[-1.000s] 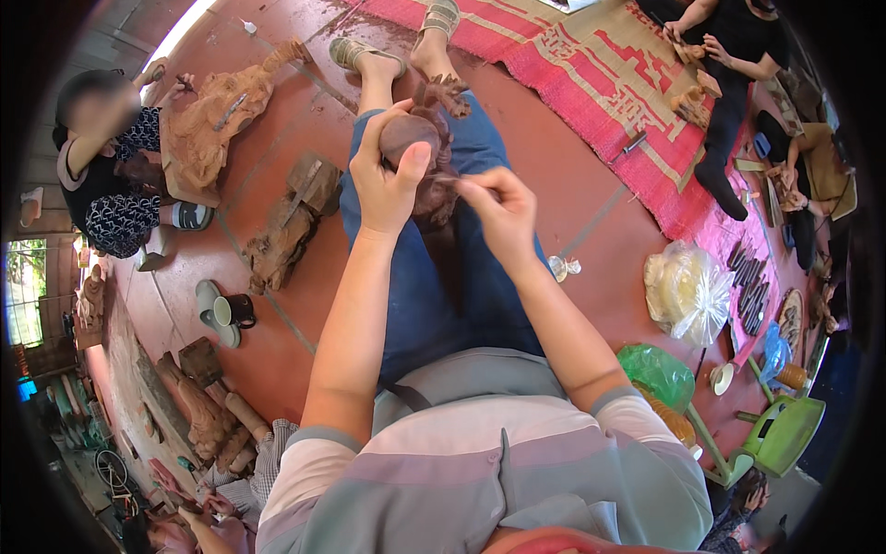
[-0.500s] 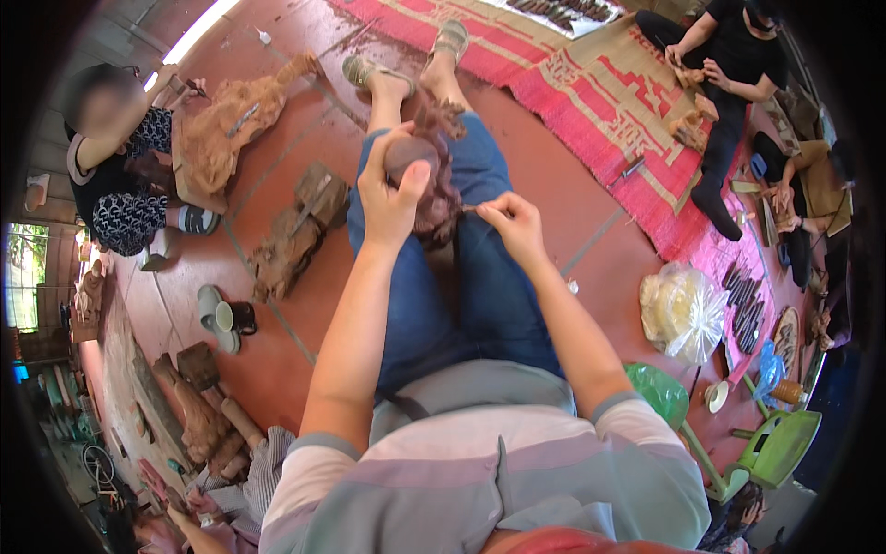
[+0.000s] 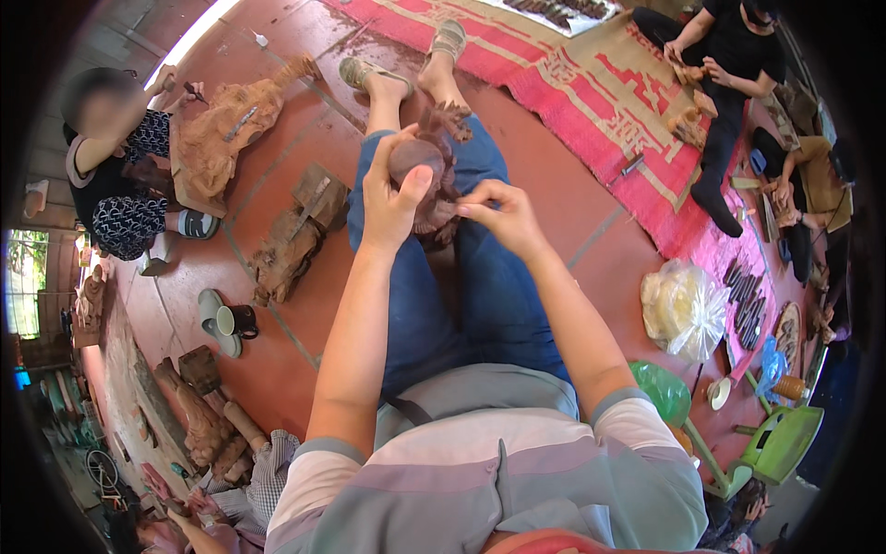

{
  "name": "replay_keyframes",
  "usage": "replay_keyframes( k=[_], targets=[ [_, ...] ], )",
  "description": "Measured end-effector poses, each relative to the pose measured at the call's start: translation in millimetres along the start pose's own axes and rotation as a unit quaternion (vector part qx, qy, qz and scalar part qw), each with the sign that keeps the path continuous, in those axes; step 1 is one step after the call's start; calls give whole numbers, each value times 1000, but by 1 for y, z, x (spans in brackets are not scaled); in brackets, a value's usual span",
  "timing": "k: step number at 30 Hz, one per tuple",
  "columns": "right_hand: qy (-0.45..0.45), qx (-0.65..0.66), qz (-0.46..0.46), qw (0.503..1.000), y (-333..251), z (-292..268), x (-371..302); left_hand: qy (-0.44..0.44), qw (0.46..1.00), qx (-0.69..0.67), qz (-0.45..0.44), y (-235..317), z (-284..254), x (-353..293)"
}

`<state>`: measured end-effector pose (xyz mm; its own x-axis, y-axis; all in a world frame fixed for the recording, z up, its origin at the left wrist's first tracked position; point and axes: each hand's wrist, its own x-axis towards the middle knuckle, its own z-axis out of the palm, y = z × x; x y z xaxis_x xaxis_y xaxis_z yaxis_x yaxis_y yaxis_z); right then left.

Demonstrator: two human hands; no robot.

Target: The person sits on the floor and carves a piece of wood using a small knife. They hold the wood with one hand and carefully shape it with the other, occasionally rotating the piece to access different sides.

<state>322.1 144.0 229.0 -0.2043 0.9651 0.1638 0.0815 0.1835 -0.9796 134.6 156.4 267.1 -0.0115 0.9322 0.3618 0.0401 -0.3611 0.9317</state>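
My left hand [image 3: 389, 208] grips a dark brown carved wooden figure [image 3: 434, 214] above my thighs. The carving has a smooth rounded part near my thumb and jagged, leaf-like shapes at its far end. At its right side, my right hand [image 3: 506, 218] is closed in a pinch, fingertips up against the wood. Whatever small thing the pinch holds is too small to make out. Under the carving lie my legs in blue trousers [image 3: 484, 268].
Rough wood pieces [image 3: 295, 231] lie left on the tiled floor, near grey slippers and a dark mug [image 3: 237, 320]. A co-worker sits beside a large carving [image 3: 226, 138]. Right are a patterned mat [image 3: 591, 120], a plastic bag [image 3: 683, 312], a green stool [image 3: 780, 443] and other people.
My right hand has shifted slightly left, bringing its pinched fingertips against the carving's side. The left hand keeps its grip. At the left, the co-worker's raised hand has moved.
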Motion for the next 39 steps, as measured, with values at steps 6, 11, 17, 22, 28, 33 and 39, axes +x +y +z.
replay_keyframes(
  k=[6, 11, 17, 22, 28, 33, 39],
  targets=[
    [-65, -46, -98, 992, -24, 10, 8, -9, 1000, -20, 4, -3, -2, -4],
    [-1, 6, -25, 1000, 22, -29, 20, -58, 991, -124, -2, -3, -4, 0],
    [50, -266, -223, 936, -23, -12, 28, -20, 982, -173, -71, -24, -12, -21],
    [-25, -240, -287, 927, -52, -1, 11, -22, 960, -260, -104, -34, -17, -29],
    [57, -384, -252, 887, -33, -34, 25, 44, 979, -158, -120, -39, -19, -47],
    [75, -301, -189, 932, -37, -45, -9, 150, 981, -37, -113, -44, -26, -95],
    [188, -69, -39, 979, -11, -45, -47, -47, 985, 163, -43, 7, 0, -113]
  ],
)
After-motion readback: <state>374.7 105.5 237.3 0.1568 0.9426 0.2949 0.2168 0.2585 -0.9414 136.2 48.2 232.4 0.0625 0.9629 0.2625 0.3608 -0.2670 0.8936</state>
